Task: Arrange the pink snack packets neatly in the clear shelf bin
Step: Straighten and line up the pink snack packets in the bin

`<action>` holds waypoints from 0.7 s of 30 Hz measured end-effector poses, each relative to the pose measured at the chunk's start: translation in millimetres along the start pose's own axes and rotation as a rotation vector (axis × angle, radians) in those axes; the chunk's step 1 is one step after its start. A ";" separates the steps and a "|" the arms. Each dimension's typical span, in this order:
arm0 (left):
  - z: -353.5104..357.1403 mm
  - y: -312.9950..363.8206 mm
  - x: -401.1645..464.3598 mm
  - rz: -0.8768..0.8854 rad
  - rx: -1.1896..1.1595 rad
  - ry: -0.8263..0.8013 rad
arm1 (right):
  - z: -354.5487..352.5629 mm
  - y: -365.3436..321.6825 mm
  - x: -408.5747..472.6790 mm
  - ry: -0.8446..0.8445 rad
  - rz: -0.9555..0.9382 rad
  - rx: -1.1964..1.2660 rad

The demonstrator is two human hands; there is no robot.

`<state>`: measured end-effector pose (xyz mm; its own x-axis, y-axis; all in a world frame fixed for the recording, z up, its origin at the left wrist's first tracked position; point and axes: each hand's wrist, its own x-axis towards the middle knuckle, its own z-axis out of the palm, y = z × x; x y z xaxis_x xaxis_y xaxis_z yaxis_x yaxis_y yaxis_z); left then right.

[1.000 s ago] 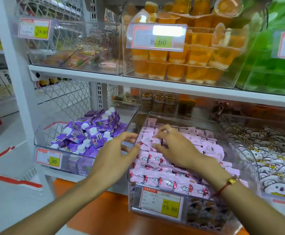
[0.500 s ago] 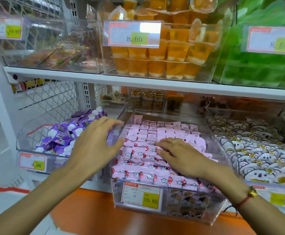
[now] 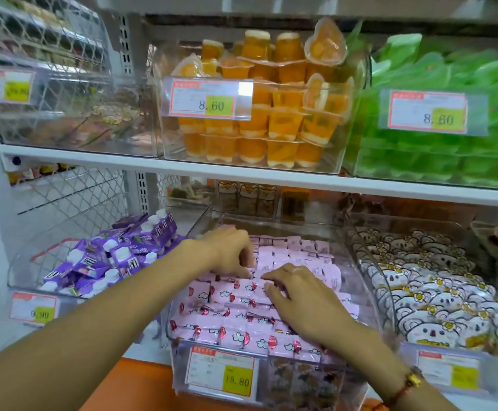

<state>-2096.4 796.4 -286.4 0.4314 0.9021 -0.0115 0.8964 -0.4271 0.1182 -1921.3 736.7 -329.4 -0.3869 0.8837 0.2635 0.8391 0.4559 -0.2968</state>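
Comparing with a second ago, we see our left hand point(image 3: 227, 250) has come off the bin's left edge and moved in over the pink snack packets point(image 3: 242, 310), its fingers now curled down onto the rows near the middle, though we cannot tell whether they pinch a packet or only press on it. Our right hand point(image 3: 298, 295) has slid back from the far rows toward the centre and lies with fingers nearly straight, pressing flat on the packets, holding nothing. The packets sit inside the clear shelf bin point(image 3: 369, 280) on the lower shelf, between a bin of purple cartons point(image 3: 114, 256) and a bin of white bear packs point(image 3: 437, 298). The back rows look flat and lined up; the front rows, printed side up, overlap more loosely. We judge that the work has shifted from the far rows to the middle, so the tidying seems well along, with the front rows behind the price tag point(image 3: 224, 372) likely left to straighten
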 end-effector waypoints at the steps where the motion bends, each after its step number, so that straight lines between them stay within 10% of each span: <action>1: -0.6 -0.7 0.6 0.005 0.008 -0.011 | -0.5 0.5 1.1 -0.007 0.014 0.010; 14: 2.0 -1.5 -7.2 0.074 -0.007 -0.056 | -3.0 -1.1 6.0 -0.047 0.064 -0.054; 21: -5.7 -1.9 -26.5 -0.009 -0.263 0.266 | -2.4 1.4 4.7 -0.033 0.068 -0.017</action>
<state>-2110.1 773.6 -280.7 0.3512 0.9049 0.2406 0.8284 -0.4201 0.3706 -1921.1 741.3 -326.5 -0.3407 0.9159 0.2122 0.8703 0.3926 -0.2974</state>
